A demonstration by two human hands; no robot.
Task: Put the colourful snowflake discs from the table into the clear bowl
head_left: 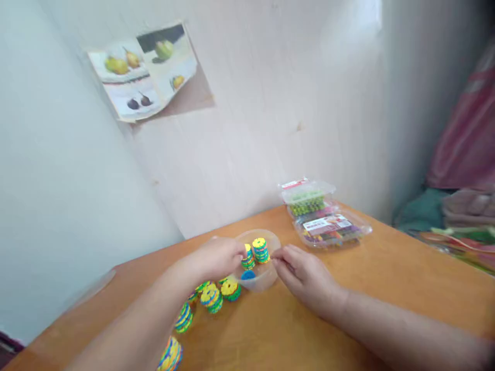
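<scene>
A clear plastic bowl (262, 283) stands on the table with two upright stacks inside it, made of yellow, green and blue notched plastic discs. My left hand (222, 257) reaches over the bowl's left side, its curled fingers closed at the left stack of discs (248, 262); its far fingers are hidden. The right stack of discs (260, 250) stands beside it, untouched. A blue disc (248, 275) lies low in the bowl. At the bowl's right rim, my right hand (303, 273) is closed in a pinch on the edge.
More disc stacks (212, 298) stand on the wooden table (294, 330) left of the bowl, partly behind my left forearm. Two clear clamshell boxes (328, 229) holding small coloured pieces sit at the back right. A fruit picture sheet (149, 72) hangs on the wall. Fabric lies at the far right.
</scene>
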